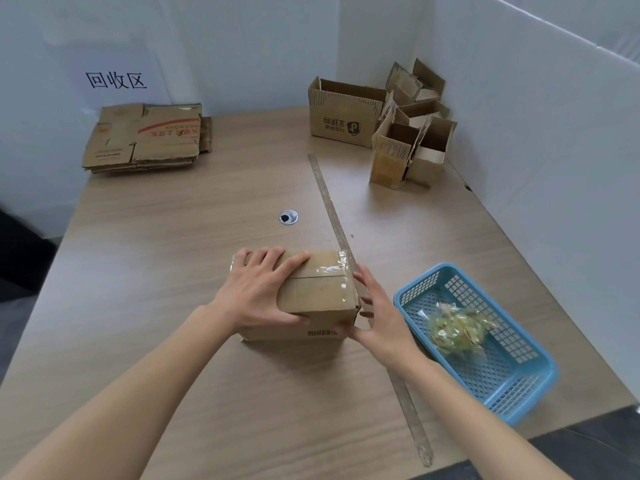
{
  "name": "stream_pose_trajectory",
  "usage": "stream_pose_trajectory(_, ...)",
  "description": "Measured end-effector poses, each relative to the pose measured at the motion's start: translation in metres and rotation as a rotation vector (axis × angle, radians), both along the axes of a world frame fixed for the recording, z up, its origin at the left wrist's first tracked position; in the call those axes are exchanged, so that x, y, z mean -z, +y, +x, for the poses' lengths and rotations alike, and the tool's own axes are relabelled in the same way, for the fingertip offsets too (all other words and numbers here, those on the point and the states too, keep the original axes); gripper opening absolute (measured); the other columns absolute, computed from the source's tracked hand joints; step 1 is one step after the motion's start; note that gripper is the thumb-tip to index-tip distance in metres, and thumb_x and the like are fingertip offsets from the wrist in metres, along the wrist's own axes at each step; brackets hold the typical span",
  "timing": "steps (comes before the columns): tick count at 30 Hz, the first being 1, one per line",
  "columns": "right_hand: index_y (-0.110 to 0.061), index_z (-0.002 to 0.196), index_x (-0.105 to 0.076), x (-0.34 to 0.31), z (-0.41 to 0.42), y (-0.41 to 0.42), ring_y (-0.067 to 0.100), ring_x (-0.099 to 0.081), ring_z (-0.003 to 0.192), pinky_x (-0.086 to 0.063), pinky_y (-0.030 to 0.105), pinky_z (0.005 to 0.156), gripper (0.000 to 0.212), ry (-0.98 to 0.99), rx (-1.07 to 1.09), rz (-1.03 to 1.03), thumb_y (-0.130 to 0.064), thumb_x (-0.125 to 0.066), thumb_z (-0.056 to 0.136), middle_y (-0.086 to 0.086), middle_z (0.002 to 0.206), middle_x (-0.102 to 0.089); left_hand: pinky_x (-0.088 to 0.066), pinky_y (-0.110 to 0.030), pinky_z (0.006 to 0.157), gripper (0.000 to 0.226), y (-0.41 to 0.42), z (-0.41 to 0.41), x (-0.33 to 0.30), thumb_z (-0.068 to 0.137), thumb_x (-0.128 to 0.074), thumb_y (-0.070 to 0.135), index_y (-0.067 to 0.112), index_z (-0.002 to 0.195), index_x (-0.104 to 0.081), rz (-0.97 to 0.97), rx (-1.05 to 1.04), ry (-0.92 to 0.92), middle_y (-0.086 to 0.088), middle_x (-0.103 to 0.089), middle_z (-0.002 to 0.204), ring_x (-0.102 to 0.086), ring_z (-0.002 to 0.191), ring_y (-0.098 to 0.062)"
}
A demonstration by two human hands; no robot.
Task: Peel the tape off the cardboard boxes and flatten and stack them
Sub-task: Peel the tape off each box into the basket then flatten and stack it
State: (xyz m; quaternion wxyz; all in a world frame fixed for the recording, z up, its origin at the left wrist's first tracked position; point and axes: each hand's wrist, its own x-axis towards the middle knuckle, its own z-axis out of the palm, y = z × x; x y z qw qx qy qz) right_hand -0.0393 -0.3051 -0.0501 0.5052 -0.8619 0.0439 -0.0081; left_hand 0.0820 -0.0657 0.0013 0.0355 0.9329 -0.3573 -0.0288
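Observation:
A small closed cardboard box sits on the wooden table, sealed along its top seam with clear tape that wraps over the right edge. My left hand lies on the box's top left, fingers spread over the lid and thumb along the near edge. My right hand touches the box's right side, with its fingertips at the right edge and its thumb at the lower right corner. A stack of flattened boxes lies at the far left.
A blue plastic basket holding crumpled peeled tape stands at the near right. Several open boxes crowd the far right corner. A taped seam runs down the table, and a round cable hole is mid-table. White partitions wall the desk.

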Motion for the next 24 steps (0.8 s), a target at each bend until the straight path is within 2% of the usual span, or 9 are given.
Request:
stream_pose_trajectory(4,-0.063,0.147,-0.027,0.012,-0.005,-0.002,-0.008,-0.056,0.121,-0.055,0.037,0.098,0.084,0.080,-0.027,0.105,-0.060,-0.077,0.079,-0.031,0.137,-0.056,-0.027,-0.043,0.106,0.117,-0.002,0.005,-0.006,0.056,-0.050,0.098,0.044,0.155,-0.021,0.019,0.024,0.014,0.007,-0.044,0.133,-0.042,0.123,-0.020)
stream_pose_trajectory(8,-0.059,0.144,-0.038,0.011,-0.010,-0.002,-0.010,-0.062,0.111,-0.056,0.018,0.081,0.070,0.095,-0.017,0.136,-0.071,-0.066,0.081,-0.030,0.128,-0.062,-0.033,-0.040,0.098,0.111,-0.004,0.007,-0.010,0.055,-0.048,0.101,0.049,0.150,-0.022,-0.001,-0.020,0.173,0.014,-0.045,0.124,-0.042,0.118,-0.014)
stream_pose_trajectory(10,-0.055,0.137,-0.047,0.012,-0.012,-0.006,-0.008,-0.064,0.107,-0.057,0.022,0.082,0.058,0.120,-0.010,0.138,-0.067,-0.065,0.083,-0.029,0.122,-0.066,-0.033,-0.040,0.098,0.110,-0.009,0.006,-0.008,0.054,-0.046,0.102,0.050,0.148,-0.022,0.012,-0.034,0.219,0.014,-0.045,0.122,-0.041,0.119,-0.013)
stream_pose_trajectory(12,-0.056,0.132,-0.052,0.014,-0.018,-0.011,-0.009,-0.064,0.105,-0.055,0.017,0.080,0.052,0.131,0.016,0.136,-0.065,-0.066,0.082,-0.030,0.117,-0.068,-0.034,-0.041,0.099,0.111,-0.018,0.004,-0.005,0.053,-0.045,0.102,0.050,0.148,-0.022,0.038,-0.032,0.240,0.011,-0.046,0.122,-0.042,0.119,-0.015)
stream_pose_trajectory(14,-0.057,0.128,-0.055,0.016,-0.024,-0.017,-0.011,-0.062,0.107,-0.053,0.012,0.079,0.051,0.143,0.047,0.122,-0.066,-0.069,0.080,-0.032,0.115,-0.067,-0.036,-0.042,0.098,0.111,-0.025,0.000,0.002,0.055,-0.046,0.101,0.047,0.149,-0.022,0.073,-0.044,0.307,0.009,-0.046,0.125,-0.043,0.121,-0.017)
stream_pose_trajectory(16,-0.047,0.130,-0.059,0.020,-0.028,-0.024,-0.010,-0.060,0.112,-0.056,0.017,0.085,0.056,0.146,0.067,0.085,-0.065,-0.072,0.078,-0.030,0.117,-0.066,-0.037,-0.042,0.101,0.109,-0.026,-0.008,0.016,0.061,-0.048,0.099,0.045,0.152,-0.022,0.085,-0.055,0.354,0.009,-0.046,0.128,-0.043,0.125,-0.017)
stream_pose_trajectory(19,-0.030,0.135,-0.061,0.023,-0.029,-0.026,-0.007,-0.060,0.113,-0.057,0.018,0.084,0.059,0.124,0.092,0.062,-0.050,-0.079,0.082,-0.025,0.117,-0.067,-0.034,-0.040,0.106,0.109,-0.024,-0.015,0.028,0.062,-0.046,0.099,0.045,0.153,-0.021,0.034,-0.077,0.368,0.010,-0.044,0.130,-0.042,0.127,-0.015)
stream_pose_trajectory(22,-0.026,0.131,-0.065,0.023,-0.030,-0.021,-0.006,-0.062,0.108,-0.053,0.010,0.077,0.050,0.056,0.147,0.070,-0.036,-0.082,0.084,-0.029,0.113,-0.066,-0.030,-0.042,0.114,0.113,-0.026,-0.016,0.030,0.062,-0.041,0.100,0.041,0.156,-0.018,0.037,-0.066,0.357,0.009,-0.043,0.139,-0.041,0.133,-0.017)
stream_pose_trajectory(24,-0.026,0.132,-0.065,0.022,-0.030,-0.018,-0.004,-0.062,0.109,-0.054,0.013,0.080,0.052,0.017,0.175,0.083,-0.034,-0.082,0.084,-0.026,0.116,-0.066,-0.027,-0.043,0.116,0.114,-0.027,-0.020,0.032,0.063,-0.036,0.101,0.040,0.156,-0.015,0.030,-0.059,0.331,0.009,-0.040,0.145,-0.040,0.136,-0.018)
